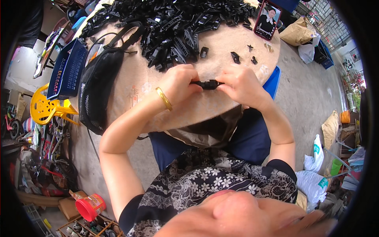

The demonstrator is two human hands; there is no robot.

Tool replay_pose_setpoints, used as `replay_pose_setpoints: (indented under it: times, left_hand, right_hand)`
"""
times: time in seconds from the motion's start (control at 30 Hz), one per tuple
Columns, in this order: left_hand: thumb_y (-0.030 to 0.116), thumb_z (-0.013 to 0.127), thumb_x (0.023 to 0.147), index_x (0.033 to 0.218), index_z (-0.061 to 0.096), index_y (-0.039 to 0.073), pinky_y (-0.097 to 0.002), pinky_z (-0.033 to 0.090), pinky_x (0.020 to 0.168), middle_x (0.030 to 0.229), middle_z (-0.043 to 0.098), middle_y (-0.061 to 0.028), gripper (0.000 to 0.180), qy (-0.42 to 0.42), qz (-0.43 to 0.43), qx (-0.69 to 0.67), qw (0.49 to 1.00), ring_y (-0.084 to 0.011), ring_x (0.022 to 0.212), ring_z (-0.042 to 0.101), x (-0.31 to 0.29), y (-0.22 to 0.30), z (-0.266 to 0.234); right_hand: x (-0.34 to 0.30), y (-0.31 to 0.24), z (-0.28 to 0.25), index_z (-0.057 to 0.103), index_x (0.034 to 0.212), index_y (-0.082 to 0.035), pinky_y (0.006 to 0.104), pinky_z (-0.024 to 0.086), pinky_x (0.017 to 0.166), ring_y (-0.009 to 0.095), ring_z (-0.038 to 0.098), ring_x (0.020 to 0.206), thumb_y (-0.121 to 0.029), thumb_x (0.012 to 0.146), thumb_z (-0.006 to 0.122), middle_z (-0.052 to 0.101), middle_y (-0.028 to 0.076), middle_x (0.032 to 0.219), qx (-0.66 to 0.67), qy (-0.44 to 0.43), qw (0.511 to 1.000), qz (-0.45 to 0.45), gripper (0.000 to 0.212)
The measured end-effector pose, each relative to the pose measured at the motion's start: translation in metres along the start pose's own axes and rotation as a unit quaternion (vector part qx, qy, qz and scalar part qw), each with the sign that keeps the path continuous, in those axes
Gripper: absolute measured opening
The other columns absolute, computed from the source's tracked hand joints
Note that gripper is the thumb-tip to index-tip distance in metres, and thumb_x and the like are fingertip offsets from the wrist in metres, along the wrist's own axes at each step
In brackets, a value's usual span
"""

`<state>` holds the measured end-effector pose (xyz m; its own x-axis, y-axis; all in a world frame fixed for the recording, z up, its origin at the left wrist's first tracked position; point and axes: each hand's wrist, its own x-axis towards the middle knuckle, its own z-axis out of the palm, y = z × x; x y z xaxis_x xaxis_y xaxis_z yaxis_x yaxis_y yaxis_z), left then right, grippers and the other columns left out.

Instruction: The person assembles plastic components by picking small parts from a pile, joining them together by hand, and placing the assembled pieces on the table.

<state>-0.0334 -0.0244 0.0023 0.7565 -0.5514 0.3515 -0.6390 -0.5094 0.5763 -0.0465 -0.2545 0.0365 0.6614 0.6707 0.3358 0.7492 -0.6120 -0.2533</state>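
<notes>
My left hand point(181, 82) and my right hand point(241, 87) meet above the near part of a round, pale table point(136, 75). Between them is a small black plastic part point(209, 84), its two ends pinched in my fingertips. The fingers cover those ends, so its exact kind does not show. Beyond my hands a big heap of black plastic parts point(169, 29) spreads over the far half of the table, some of them ladder-shaped. One loose black piece point(204, 52) lies just past my hands. A few others, including a pointed black piece point(235, 57), rest farther right.
A phone point(267, 20) with a lit screen stands at the table's far right. On the left, a black mesh bag point(98, 91) hangs over the edge, near a blue basket point(68, 71) and a yellow chair point(41, 104). A brown bag point(209, 132) opens at my lap.
</notes>
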Motion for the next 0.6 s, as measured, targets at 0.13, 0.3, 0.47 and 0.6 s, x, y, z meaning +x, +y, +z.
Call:
replay_pose_setpoints:
  times: [0.13,0.3,0.47,0.6]
  left_hand:
    - [0.012,0.079,0.065,0.075,0.064,0.001,-0.0343,0.047,0.061,0.073,0.057,-0.01,0.021,0.007,0.017,-0.014,1.0,-0.0261,0.069,0.059,0.0,0.004,0.008]
    - [0.013,0.079,0.065,0.075,0.064,0.002,-0.0335,0.047,0.059,0.073,0.057,-0.0099,0.021,0.0,0.006,-0.039,0.999,-0.0248,0.066,0.058,0.0,0.001,0.01]
    - [0.018,0.078,0.069,0.08,0.066,0.004,-0.0344,0.048,0.064,0.077,0.059,-0.0087,0.022,-0.094,0.016,-0.094,0.991,-0.0255,0.071,0.058,0.008,0.005,-0.006]
    - [0.014,0.073,0.073,0.107,0.063,0.009,-0.0373,0.046,0.085,0.102,0.059,-0.0101,0.036,0.108,0.05,0.187,0.975,-0.031,0.096,0.053,0.01,-0.012,-0.015]
  right_hand:
    - [0.003,-0.001,0.012,0.067,0.083,-0.007,0.0387,0.048,0.066,0.028,0.06,0.076,-0.017,0.071,0.07,0.059,0.009,0.078,0.01,-0.005,1.0,-0.013,0.016]
    - [-0.002,0.0,0.013,0.065,0.083,-0.006,0.0389,0.048,0.066,0.029,0.059,0.076,-0.017,0.069,0.071,0.059,0.01,0.079,0.036,0.021,0.999,-0.016,0.019]
    - [0.004,0.006,-0.006,0.065,0.083,-0.004,0.0362,0.048,0.066,0.028,0.06,0.075,-0.019,0.074,0.07,0.06,0.01,0.078,0.147,-0.112,0.983,0.012,0.018]
    - [0.013,0.014,0.0,0.067,0.087,-0.004,0.0342,0.048,0.067,0.026,0.062,0.076,-0.019,0.081,0.067,0.063,0.012,0.08,0.227,-0.069,0.971,0.007,0.016]
